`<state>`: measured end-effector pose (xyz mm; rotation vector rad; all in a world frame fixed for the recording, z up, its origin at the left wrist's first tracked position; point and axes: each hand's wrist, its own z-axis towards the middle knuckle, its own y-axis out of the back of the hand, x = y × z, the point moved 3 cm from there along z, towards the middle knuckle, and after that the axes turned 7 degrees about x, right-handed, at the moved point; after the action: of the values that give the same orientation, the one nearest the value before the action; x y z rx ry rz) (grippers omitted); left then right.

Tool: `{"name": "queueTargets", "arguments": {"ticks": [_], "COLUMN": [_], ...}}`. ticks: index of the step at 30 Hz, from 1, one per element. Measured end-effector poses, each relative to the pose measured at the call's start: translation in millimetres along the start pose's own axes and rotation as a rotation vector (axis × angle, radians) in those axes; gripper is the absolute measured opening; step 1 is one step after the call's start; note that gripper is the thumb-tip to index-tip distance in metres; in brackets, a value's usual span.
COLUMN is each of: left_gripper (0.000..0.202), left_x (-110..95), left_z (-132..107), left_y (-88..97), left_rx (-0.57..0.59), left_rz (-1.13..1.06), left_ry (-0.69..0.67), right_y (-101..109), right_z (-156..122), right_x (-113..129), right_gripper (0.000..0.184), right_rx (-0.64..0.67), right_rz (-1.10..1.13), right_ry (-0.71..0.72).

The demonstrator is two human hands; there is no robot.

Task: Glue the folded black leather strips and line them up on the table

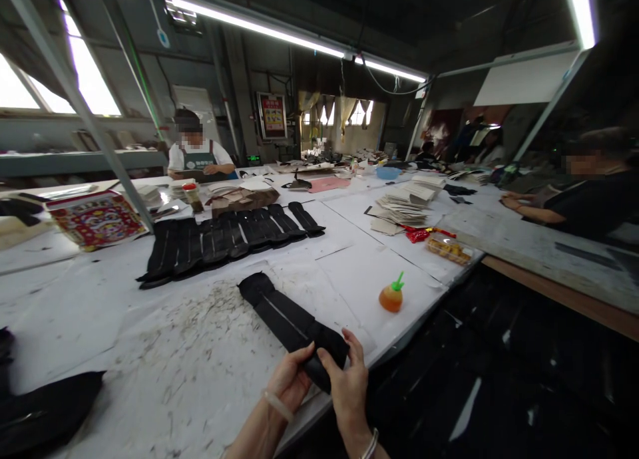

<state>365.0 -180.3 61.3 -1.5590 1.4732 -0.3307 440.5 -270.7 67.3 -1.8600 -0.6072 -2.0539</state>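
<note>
A long black fabric strip [279, 312] lies slanted on the white table [200, 366], its near end at the table's front edge. My left hand [289, 379] pinches that near end from the left, fingers curled on the cloth. My right hand [349, 379] grips the same end from the right, thumb on top and fingers round the edge. Both wrists wear a bangle. Behind the strip a row of several similar black strips [229, 239] lies spread side by side.
A small orange bottle with a green nozzle [392, 296] stands right of the strip. Stacks of pale cut pieces [404, 206], a snack packet [446, 246] and a printed box [97, 219] lie further back. Dark cloth [44, 406] sits at the near left. Other people sit at the far side and at the right.
</note>
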Motion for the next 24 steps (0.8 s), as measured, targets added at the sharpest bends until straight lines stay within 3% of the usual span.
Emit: {"name": "queueTargets", "arguments": {"ticks": [2,4,8,10,12,15,17,21,24], "left_gripper": [0.035,0.03,0.017,0.009,0.006,0.012,0.01,0.014,0.026], "left_x": [3.8,4.3,-3.1,-5.8,-5.1,-0.8,0.7,-2.8,-6.8], "left_z": [1.7,0.6,-10.2,-17.2,-22.8,-27.6,-29.1,-33.7,-41.8], "left_y": [2.9,5.4,8.9,11.5,15.6,22.9,25.4,20.2,11.4], "left_rx": [-0.019,-0.041,-0.076,-0.079,-0.083,-0.095,-0.094,-0.052,0.007], "left_rz": [0.005,0.013,0.093,0.124,0.147,0.2,0.216,0.172,0.118], "left_ry": [-0.003,-0.021,-0.094,-0.09,-0.053,-0.02,-0.048,-0.091,-0.053], "right_y": [-3.5,-3.9,-1.5,-1.1,-2.4,-8.1,-13.8,-25.0,-33.0], "right_z": [3.3,1.7,-11.6,-14.7,-11.3,3.4,16.4,38.7,43.2], "right_x": [4.9,10.5,21.5,27.4,35.4,50.3,58.2,54.2,35.8], "right_gripper": [0.037,0.016,0.04,0.045,0.039,0.025,0.022,0.02,0.025], "right_rx": [0.006,0.055,0.271,0.429,0.61,0.876,0.981,0.851,0.762], "right_rz": [-0.078,-0.189,-0.398,-0.47,-0.511,-0.488,-0.398,-0.139,-0.058], "right_ry": [0.092,0.274,0.715,0.837,0.865,0.758,0.587,0.148,-0.04]}}
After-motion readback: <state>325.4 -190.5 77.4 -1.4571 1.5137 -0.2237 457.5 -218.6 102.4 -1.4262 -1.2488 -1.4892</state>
